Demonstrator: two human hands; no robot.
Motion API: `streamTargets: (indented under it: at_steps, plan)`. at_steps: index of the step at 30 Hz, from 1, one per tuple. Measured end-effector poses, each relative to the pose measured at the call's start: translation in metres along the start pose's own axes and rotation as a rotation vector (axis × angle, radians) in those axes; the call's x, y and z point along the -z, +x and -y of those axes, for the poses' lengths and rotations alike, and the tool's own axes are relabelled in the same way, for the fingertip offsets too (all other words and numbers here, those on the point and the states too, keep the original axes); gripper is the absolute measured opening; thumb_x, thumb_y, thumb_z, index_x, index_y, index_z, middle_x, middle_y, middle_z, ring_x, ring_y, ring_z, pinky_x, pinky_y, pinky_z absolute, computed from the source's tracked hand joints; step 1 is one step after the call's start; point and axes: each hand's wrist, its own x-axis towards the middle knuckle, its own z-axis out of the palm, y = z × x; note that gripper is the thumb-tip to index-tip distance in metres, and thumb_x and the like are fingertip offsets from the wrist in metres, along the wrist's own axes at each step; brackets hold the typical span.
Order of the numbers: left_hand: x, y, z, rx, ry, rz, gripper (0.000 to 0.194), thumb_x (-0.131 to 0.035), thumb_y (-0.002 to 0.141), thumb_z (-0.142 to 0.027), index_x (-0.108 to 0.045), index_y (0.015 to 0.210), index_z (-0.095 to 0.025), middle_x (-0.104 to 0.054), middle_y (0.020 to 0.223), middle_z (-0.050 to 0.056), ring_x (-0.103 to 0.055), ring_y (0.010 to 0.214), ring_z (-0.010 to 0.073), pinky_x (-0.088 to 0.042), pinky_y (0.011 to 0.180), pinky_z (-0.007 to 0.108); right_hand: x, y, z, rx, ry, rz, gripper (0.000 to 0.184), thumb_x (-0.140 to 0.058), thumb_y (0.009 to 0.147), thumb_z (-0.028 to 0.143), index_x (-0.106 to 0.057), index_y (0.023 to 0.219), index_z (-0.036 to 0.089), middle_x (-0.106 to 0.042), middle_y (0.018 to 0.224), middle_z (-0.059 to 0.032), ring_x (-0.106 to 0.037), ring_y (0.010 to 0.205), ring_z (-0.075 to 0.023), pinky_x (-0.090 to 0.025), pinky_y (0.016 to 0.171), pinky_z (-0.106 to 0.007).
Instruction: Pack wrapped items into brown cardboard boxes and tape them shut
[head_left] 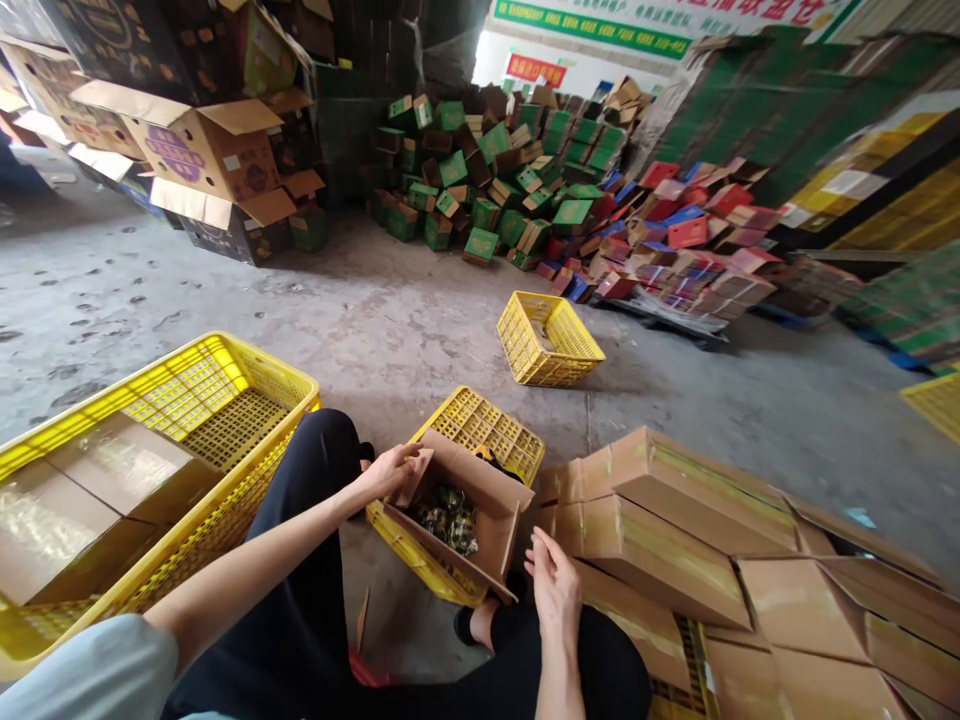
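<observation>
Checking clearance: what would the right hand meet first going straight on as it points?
The right hand would probably meet the right side of the open cardboard box first; depth is unclear.

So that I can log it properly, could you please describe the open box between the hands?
The open box looks like plain brown cardboard, rectangular, its opening facing up. It rests at an angle on yellow latticed plastic. Inside lie dark items in shiny clear wrapping, too small to identify. The left hand's fingers touch its left edge; the right hand is apart from it.
</observation>
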Motion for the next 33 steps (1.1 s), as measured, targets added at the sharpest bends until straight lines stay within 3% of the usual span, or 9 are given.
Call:
streamTargets:
  at_steps: [4,7,10,14,21,27,33]
  plan:
    - [-0.013,-0.002,0.019,0.045,-0.062,-0.015,0.055,-0.053,0.085,-0.014,-0.066,0.138,-0.019,-0.071,0.133,0.008,-0.071,0.109,0.0216,-0.059,0.092,0.031,-0.011,-0.005,-0.006,-0.229,0.181,0.067,0.084,-0.062,0.072,0.08,-0.077,0.119,0.012,-0.08,0.106,-0.019,-0.077,0.074,-0.0263,-0.067,0.062,-0.037]
    - [-0.02,-0.006,0.036,0.08,-0.139,-0.039,0.055,-0.052,0.087,-0.015,-0.062,0.141,-0.016,-0.068,0.135,0.012,-0.073,0.093,0.0182,-0.06,0.072,0.027,-0.014,-0.008,-0.005,-0.266,0.149,0.096,0.082,-0.062,0.072,0.075,-0.077,0.121,0.011,-0.079,0.108,-0.0193,-0.077,0.072,-0.0266,-0.067,0.061,-0.038]
    - [-0.021,-0.006,0.047,0.138,-0.241,-0.036,0.054,-0.056,0.088,-0.018,-0.059,0.142,-0.014,-0.065,0.138,0.015,-0.074,0.09,0.0173,-0.056,0.063,0.022,-0.011,-0.009,-0.005,-0.241,0.093,0.153,0.074,-0.059,0.076,0.07,-0.078,0.12,0.012,-0.079,0.108,-0.0189,-0.078,0.073,-0.0276,-0.067,0.064,-0.04]
    - [-0.019,-0.002,0.05,0.18,-0.31,-0.023,0.052,-0.064,0.088,-0.025,-0.06,0.139,-0.013,-0.064,0.139,0.017,-0.075,0.088,0.018,-0.056,0.063,0.023,-0.008,-0.006,-0.004,-0.156,-0.024,0.148,0.058,-0.058,0.08,0.062,-0.083,0.105,0.017,-0.081,0.103,-0.0161,-0.078,0.083,-0.0298,-0.066,0.073,-0.041]
    - [-0.019,0.002,0.055,0.165,-0.256,-0.05,0.056,-0.066,0.086,-0.036,-0.065,0.135,-0.008,-0.076,0.091,0.009,-0.071,0.075,0.0196,-0.055,0.065,0.028,-0.008,-0.004,-0.005,-0.095,-0.091,0.164,0.055,-0.052,0.087,0.064,-0.083,0.103,0.021,-0.082,0.092,-0.0127,-0.078,0.083,-0.0301,-0.064,0.072,-0.04]
    - [-0.017,0.005,0.057,0.172,-0.191,-0.114,0.042,-0.067,0.082,-0.029,-0.077,0.118,-0.01,-0.078,0.111,0.014,-0.072,0.105,0.0287,-0.055,0.092,0.037,-0.009,-0.003,-0.006,-0.188,-0.041,0.174,0.056,-0.06,0.082,0.068,-0.082,0.104,0.021,-0.083,0.1,-0.013,-0.078,0.093,-0.0331,-0.064,0.075,-0.04]
    - [-0.018,0.003,0.055,0.171,-0.159,-0.076,0.043,-0.064,0.084,-0.024,-0.075,0.121,-0.007,-0.079,0.11,0.015,-0.073,0.099,0.0278,-0.057,0.087,0.037,-0.014,-0.002,0.001,-0.236,-0.025,0.243,0.065,-0.066,0.075,0.071,-0.078,0.112,0.019,-0.081,0.114,-0.0149,-0.077,0.106,-0.0345,-0.062,0.088,-0.042]
